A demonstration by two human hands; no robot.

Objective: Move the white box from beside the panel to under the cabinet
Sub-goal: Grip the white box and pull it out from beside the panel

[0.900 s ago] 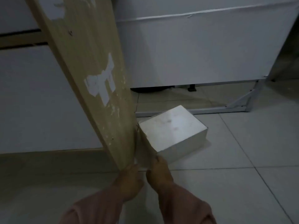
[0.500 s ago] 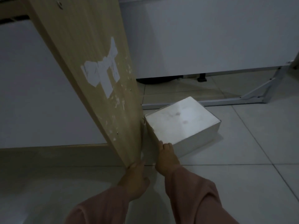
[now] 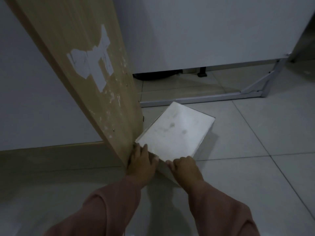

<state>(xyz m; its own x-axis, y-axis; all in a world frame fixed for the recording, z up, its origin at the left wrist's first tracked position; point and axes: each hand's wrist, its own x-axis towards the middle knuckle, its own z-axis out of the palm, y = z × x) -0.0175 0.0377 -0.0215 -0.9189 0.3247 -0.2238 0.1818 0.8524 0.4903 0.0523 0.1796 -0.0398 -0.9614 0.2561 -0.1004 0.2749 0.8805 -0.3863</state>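
Note:
The white box [image 3: 175, 132] lies on the tiled floor, its left corner against the foot of the leaning wooden panel [image 3: 95, 65]. Both hands press on the box's near side. My left hand [image 3: 142, 163] sits at the near left corner, beside the panel's bottom edge, fingers curled over the top rim. My right hand [image 3: 185, 168] grips the near edge a little to the right. The white cabinet [image 3: 213, 31] stands behind the box, raised off the floor, with a dark gap [image 3: 187, 77] beneath it.
A grey metal frame bar [image 3: 201, 98] runs along the floor just behind the box, joined to a slanted brace [image 3: 262, 80] at the right. A black foot [image 3: 202, 74] stands under the cabinet. A white wall [image 3: 34, 108] with beige skirting fills the left.
The left hand moved from the panel's foot onto the box's near corner. The right hand shifted right along the near edge. The box has turned, its far end swinging toward the frame bar.

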